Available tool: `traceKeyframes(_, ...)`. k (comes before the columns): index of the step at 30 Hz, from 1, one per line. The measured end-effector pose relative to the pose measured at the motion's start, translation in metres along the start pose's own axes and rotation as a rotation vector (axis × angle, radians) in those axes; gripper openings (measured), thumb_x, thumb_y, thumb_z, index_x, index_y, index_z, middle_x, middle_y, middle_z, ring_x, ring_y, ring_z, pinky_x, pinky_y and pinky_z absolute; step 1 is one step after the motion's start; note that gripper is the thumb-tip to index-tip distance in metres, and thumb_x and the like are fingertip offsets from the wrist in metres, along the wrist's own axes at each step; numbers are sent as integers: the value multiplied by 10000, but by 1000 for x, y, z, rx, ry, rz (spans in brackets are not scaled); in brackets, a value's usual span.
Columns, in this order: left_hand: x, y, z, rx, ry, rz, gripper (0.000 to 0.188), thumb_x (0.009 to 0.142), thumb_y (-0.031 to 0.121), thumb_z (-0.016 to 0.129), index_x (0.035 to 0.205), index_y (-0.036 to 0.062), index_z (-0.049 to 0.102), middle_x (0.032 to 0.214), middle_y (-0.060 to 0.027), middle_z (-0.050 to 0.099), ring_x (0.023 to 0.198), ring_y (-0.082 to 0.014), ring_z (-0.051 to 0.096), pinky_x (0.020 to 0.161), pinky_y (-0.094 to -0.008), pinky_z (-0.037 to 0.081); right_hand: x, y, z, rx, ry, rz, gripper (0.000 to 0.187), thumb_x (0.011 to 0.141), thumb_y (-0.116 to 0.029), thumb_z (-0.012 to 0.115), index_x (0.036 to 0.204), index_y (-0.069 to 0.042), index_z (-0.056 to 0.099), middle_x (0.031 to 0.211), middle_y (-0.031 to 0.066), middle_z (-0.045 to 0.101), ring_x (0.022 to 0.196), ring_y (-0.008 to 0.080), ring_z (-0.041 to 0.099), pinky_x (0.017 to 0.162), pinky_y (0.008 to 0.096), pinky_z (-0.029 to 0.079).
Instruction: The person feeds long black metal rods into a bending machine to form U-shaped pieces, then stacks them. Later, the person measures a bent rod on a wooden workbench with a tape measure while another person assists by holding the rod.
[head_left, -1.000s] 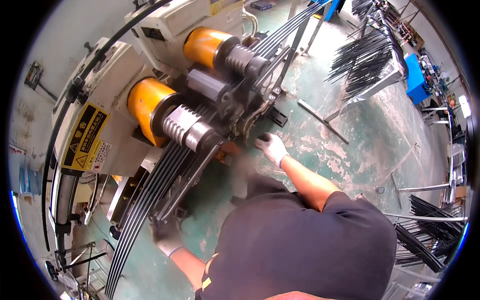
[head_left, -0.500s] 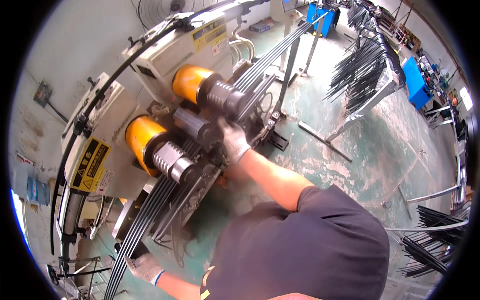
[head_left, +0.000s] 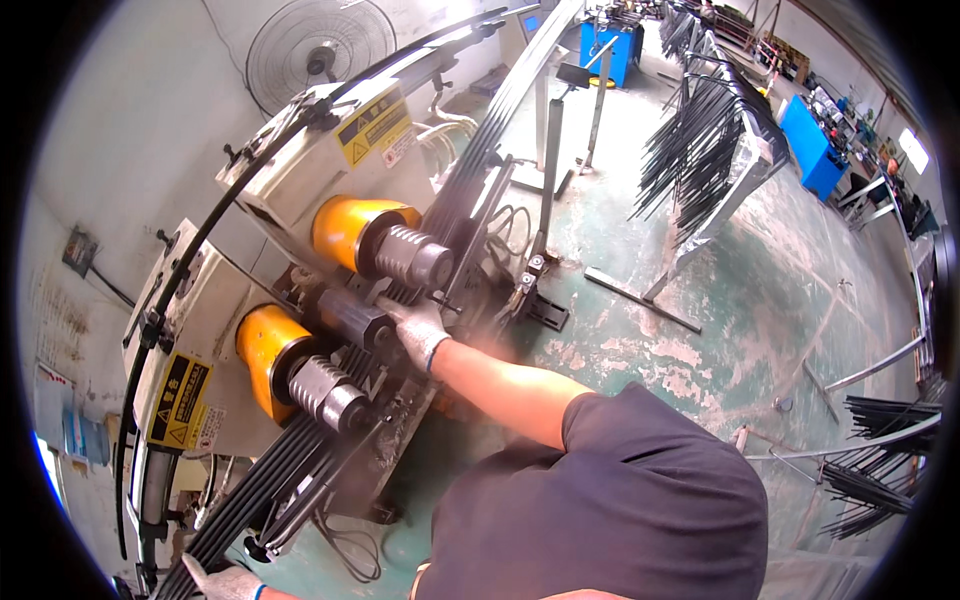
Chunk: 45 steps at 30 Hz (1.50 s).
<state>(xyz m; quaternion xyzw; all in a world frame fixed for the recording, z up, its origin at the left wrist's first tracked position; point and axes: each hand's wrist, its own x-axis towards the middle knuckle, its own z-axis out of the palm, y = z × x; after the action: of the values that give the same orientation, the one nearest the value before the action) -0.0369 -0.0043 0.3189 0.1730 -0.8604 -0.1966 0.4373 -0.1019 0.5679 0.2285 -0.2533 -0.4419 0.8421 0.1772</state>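
A bundle of long thin black rods [head_left: 270, 470] runs from the lower left, past the machine's rollers, to the upper right, where it blurs. My left hand [head_left: 228, 582], in a pale glove, is at the near end of the bundle with its thumb over the rods; its other fingers are partly hidden. Between the two rollers, my gloved right hand [head_left: 418, 332] reaches in beside a dark hexagonal block [head_left: 352, 318]. Its fingers close on the rods there, with the tips partly hidden. Ribbed steel rollers with orange housings are the upper roller [head_left: 412, 258] and the lower roller [head_left: 328, 390].
The white machine body [head_left: 300, 170] carries yellow warning labels and a curved black hose. A wall fan [head_left: 320, 60] is behind it. Metal stands are at right, one holding a rack of black rods [head_left: 695, 140]. A blue cabinet [head_left: 815, 150] stands farther off.
My view has shifted, so the machine sits lower. My left hand has slid outward toward the lower left along the rods. The rods' far part now blurs with motion. My right hand stays between the rollers.
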Motion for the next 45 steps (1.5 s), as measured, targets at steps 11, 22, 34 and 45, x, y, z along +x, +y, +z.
traceKeyframes(11, 35, 249, -42, -912, -92, -290, 470, 1077, 315, 610, 1363, -51, 680, 1246, -140, 728, 1103, -242, 713, 928, -380, 596, -13, -25, 1, -87, -40, 0, 557, 876, -288, 838, 1293, 47, 679, 1159, 150, 761, 952, 218, 753, 827, 376, 606)
traceKeyframes(22, 53, 348, 10, -928, -340, 167, 255, 1091, 245, 643, 1160, 2, 674, 994, -59, 657, 894, -160, 635, 850, -320, 523, 0, -17, -13, -114, -101, -246, 607, 864, -307, 843, 1313, 49, 645, 1106, 132, 728, 969, 199, 675, 874, 366, 555)
traceKeyframes(34, 54, 396, 26, -974, -559, 338, 340, 1045, 76, 636, 1367, -8, 568, 1018, -37, 616, 831, -123, 612, 767, -269, 526, -14, -36, -13, -187, -158, -262, 589, 873, -220, 805, 1369, 27, 605, 1253, 155, 707, 1105, 238, 682, 971, 389, 558)
traceKeyframes(45, 49, 398, 25, -991, -547, 357, 339, 1038, 95, 664, 1350, -17, 594, 1036, -38, 626, 870, -113, 593, 789, -266, 508, 4, -17, -18, -215, -126, -358, 579, 865, -242, 819, 1332, 47, 636, 1175, 150, 715, 1034, 227, 666, 951, 391, 549)
